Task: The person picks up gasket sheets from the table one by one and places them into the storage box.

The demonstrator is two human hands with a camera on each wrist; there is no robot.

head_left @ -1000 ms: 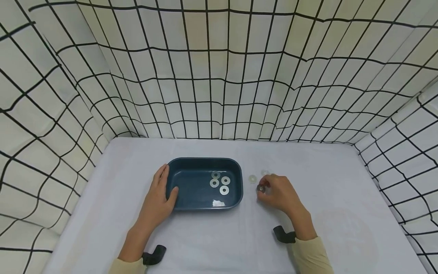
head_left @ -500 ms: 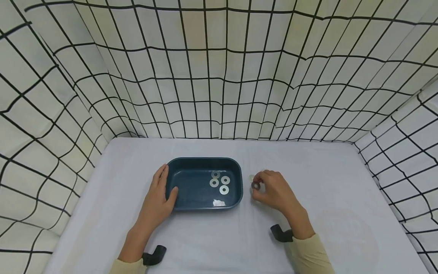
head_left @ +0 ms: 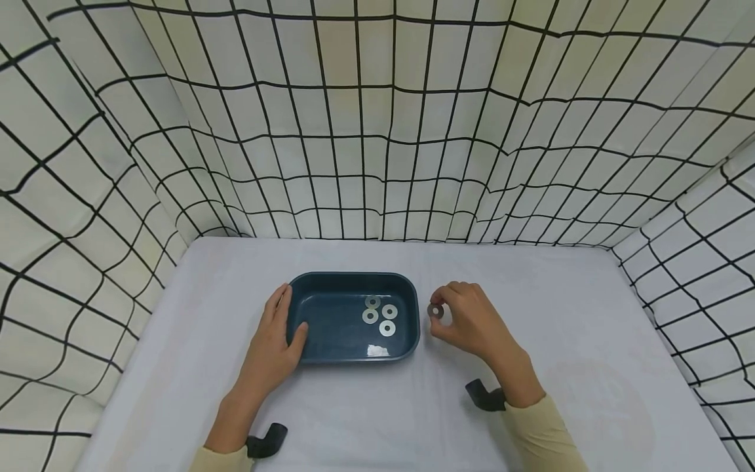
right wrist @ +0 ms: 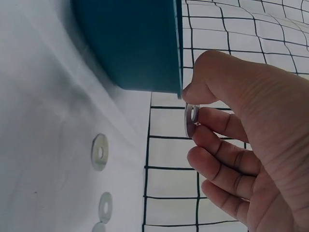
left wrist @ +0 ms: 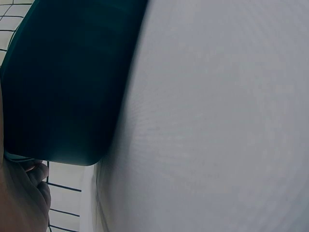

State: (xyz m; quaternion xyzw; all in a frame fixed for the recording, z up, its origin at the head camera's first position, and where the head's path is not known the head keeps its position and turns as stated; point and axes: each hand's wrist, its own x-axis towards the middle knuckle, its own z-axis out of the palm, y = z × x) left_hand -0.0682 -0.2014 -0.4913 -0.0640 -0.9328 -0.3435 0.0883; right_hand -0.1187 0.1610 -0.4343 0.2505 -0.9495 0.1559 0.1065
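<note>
A dark teal tray lies on the white-covered table, with several flat metal washers grouped in its right half. My left hand holds the tray's left end, thumb over the rim and fingers along the outside; the left wrist view shows the tray's outer wall beside my fingers. Just right of the tray, my right hand pinches one washer between thumb and fingertips, raised off the table near the rim. Below it in the right wrist view, loose washers lie flat on the cloth; my right hand hides them in the head view.
Black netting over pale walls stands behind the table and at both sides. White cloth covers the tabletop. A dark angled piece sticks out at each wrist.
My right hand has moved left and slightly away from me with the pinched washer, closer to the tray's right rim. My left hand and the tray have stayed in place.
</note>
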